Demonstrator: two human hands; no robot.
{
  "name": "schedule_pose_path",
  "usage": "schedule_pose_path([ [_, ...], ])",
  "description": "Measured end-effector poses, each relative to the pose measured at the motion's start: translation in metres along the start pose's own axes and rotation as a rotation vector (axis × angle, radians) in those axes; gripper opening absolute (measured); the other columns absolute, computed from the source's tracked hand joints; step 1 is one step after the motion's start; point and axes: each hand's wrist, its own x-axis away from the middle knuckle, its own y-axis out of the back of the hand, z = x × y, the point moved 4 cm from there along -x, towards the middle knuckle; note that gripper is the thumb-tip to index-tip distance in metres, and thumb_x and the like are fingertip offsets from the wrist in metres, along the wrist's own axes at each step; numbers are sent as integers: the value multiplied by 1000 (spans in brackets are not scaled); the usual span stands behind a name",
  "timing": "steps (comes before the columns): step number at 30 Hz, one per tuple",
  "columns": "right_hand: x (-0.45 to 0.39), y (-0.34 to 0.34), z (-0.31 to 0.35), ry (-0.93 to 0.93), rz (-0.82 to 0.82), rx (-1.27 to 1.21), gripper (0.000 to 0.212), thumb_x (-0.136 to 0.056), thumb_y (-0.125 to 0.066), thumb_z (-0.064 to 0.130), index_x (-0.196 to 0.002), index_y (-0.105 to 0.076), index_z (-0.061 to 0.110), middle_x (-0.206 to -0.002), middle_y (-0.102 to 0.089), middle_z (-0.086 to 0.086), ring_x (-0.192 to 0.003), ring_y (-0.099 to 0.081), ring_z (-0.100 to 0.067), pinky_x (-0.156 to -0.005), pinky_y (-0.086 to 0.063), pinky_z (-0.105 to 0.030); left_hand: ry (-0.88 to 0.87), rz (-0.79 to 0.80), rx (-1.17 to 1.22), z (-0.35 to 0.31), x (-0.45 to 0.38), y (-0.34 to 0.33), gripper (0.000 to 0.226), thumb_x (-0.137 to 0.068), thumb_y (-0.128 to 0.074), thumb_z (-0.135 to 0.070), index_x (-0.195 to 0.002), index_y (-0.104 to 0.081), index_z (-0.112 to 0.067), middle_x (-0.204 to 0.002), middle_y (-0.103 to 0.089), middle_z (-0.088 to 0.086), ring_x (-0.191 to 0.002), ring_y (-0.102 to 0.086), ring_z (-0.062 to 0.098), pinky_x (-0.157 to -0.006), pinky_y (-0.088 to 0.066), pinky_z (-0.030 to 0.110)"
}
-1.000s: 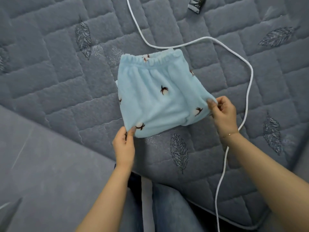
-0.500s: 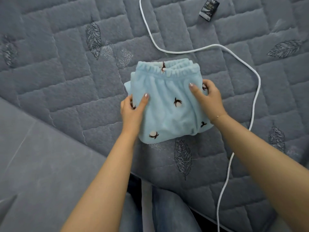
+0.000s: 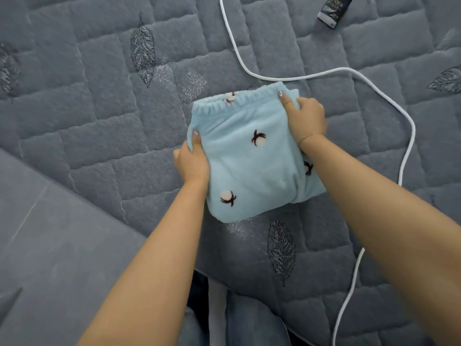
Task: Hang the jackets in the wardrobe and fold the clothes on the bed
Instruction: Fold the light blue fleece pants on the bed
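A light blue fleece garment point(image 3: 249, 166) with small brown-and-white cotton motifs lies folded into a compact bundle on the grey quilted bed point(image 3: 104, 116), its elastic waistband at the far edge. My left hand point(image 3: 190, 161) grips the bundle's left edge, thumb on top and fingers tucked beneath. My right hand point(image 3: 305, 116) grips the upper right corner by the waistband, thumb on top and fingers curled round the side.
A white cable point(image 3: 374, 78) snakes across the bed behind and to the right of the garment, down to the front edge. A small dark packet point(image 3: 333, 10) lies at the far right. The bed's near edge and my jeans point(image 3: 252, 320) are below.
The lower edge was folded up onto the waistband. Both hands moved from the bottom corners up to the bundle's sides, and now hold it further up than half a second ago.
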Motion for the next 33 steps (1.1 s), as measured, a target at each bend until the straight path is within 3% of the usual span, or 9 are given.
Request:
schedule_pose_path([
  [3, -2, 3, -22, -140, 89, -200, 53, -76, -61, 73, -86, -47, 23, -106, -52, 2, -95, -51, -13, -83, -44, -28, 171, 84, 122, 11, 1, 6, 48, -83, -54, -71, -94, -46, -24, -104, -57, -1, -90, -60, 15, -82, -51, 35],
  [7, 22, 18, -62, -184, 488, -434, 83, -66, -66, 76, -127, -53, 22, -116, -69, 4, -103, -68, -15, -88, -56, -37, 285, 593, 341, 28, 28, 8, 70, -80, -50, -79, -133, -56, -34, -125, -67, -8, -115, -63, 12, -100, -49, 37],
  [10, 47, 20, -73, -130, 689, -487, 62, -76, -68, 63, -129, -53, 36, -123, -67, 10, -108, -66, -12, -81, -58, -28, 272, 692, 490, 43, 47, 9, 67, -83, -61, -64, -139, -50, -30, -134, -62, -6, -124, -58, 13, -102, -48, 38],
  [13, 63, 16, -62, -157, 726, -439, 55, -73, -74, 58, -122, -58, 39, -116, -70, 11, -100, -69, -10, -75, -57, -27, 297, 705, 491, 42, 53, 7, 59, -82, -71, -51, -134, -58, -26, -130, -65, 0, -120, -61, 19, -104, -44, 43],
  [17, 91, 20, -41, -329, 742, -572, 53, -66, -73, 67, -106, -74, 33, -109, -73, -5, -95, -72, -24, -68, -59, -33, 336, 737, 532, 31, 58, 28, 51, -78, -75, -54, -122, -68, -30, -125, -68, 4, -115, -65, 26, -98, -49, 46],
  [21, 133, 23, 14, -288, 761, -626, 56, -71, -74, 62, -117, -69, 31, -116, -71, -6, -101, -70, -27, -71, -59, -34, 305, 695, 650, 16, 72, 96, 49, -83, -73, -45, -126, -66, -25, -125, -67, 7, -114, -65, 28, -84, -56, 39],
  [27, 221, 8, 166, -66, 806, -598, 58, -67, -85, 51, -117, -69, 27, -113, -72, -5, -99, -71, -25, -71, -59, -32, 177, 608, 673, -11, 112, 276, 58, -82, -70, -53, -133, -58, -29, -124, -68, 3, -112, -66, 23, -79, -58, 33],
  [30, 288, -19, 274, 102, 845, -533, 38, -67, -84, 43, -101, -73, 30, -108, -72, 2, -86, -72, -6, -63, -56, -17, 99, 465, 714, -13, 135, 401, 62, -78, -72, -54, -132, -59, -26, -121, -69, 4, -111, -66, 25, -82, -54, 36],
  [33, 380, -58, 384, 232, 999, -470, 50, -68, -85, 47, -114, -70, 32, -108, -74, 4, -94, -72, -14, -67, -58, -24, 28, 260, 844, -6, 168, 536, 51, -81, -72, -44, -126, -63, -23, -114, -72, 4, -105, -69, 22, -77, -55, 31],
])
